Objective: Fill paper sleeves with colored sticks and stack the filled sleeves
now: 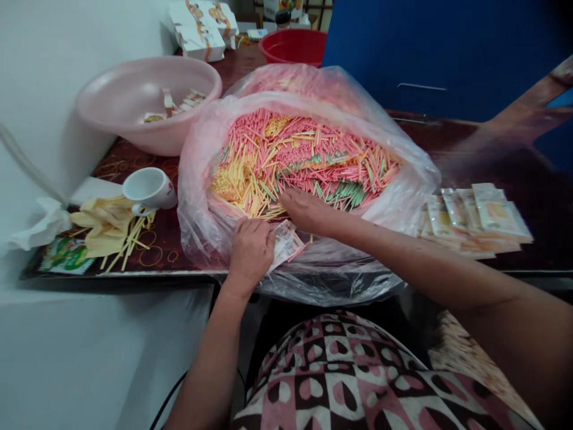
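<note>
My left hand (253,251) is closed on a small printed clear packet (286,242) at the near edge of a big plastic bag (197,197). Some pink sticks show at the packet's lower right side. Just right of it, my right hand (307,210) reaches over the bag's near rim, its bunched fingers down at the sticks. Its fingertips are hidden, so I cannot make out what they grip. Thin pink, yellow and green sticks (308,143) lie heaped inside the wide-mouthed bag.
A pink basin (147,125) with small packets stands back left, near a white mug (150,188). Loose yellow sticks (129,245) lie by a crumpled yellow wrapper (105,224). Filled packets (478,218) overlap at right. Another person's arm (523,113) extends past a blue panel (447,54).
</note>
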A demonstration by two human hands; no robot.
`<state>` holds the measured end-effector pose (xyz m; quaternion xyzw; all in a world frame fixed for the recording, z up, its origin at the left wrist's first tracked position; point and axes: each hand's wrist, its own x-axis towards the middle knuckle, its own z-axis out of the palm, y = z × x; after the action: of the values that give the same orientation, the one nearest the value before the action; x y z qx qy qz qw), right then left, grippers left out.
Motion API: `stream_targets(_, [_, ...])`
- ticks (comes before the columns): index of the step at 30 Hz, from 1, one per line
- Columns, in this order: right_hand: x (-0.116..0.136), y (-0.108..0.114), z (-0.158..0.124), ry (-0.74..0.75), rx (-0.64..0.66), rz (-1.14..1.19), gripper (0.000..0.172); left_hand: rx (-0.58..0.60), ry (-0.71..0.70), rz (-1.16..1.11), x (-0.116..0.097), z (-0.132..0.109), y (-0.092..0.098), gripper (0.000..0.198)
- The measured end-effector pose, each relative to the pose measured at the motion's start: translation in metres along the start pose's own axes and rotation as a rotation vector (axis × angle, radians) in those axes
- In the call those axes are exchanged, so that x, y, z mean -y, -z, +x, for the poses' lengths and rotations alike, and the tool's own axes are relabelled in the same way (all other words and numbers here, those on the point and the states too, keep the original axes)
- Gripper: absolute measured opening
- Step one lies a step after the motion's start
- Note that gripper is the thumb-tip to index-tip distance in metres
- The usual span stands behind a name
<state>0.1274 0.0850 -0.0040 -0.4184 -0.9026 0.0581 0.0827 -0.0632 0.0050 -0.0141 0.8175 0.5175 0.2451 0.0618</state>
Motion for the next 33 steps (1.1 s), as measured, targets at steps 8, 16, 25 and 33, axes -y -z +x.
stream_targets(8, [-0.012,0.014,-0.012,-0.359,-0.162,1.128,0.011,-0.002,0.014,-0.064,0.001,0.002,0.001,0.023])
stream_targets(16, [-0.008,0.018,-0.024,-0.327,-0.286,1.033,0.026,-0.085,0.033,-0.213,0.005,0.002,0.002,0.020])
stream_targets(25, [-0.012,0.020,-0.034,-0.273,-0.414,0.890,0.033,-0.324,0.289,-0.609,-0.011,0.004,0.014,0.013])
stream_targets(33, [-0.019,0.015,-0.048,-0.341,-0.324,0.861,0.027,-0.397,0.523,-1.152,-0.026,0.010,0.004,0.028])
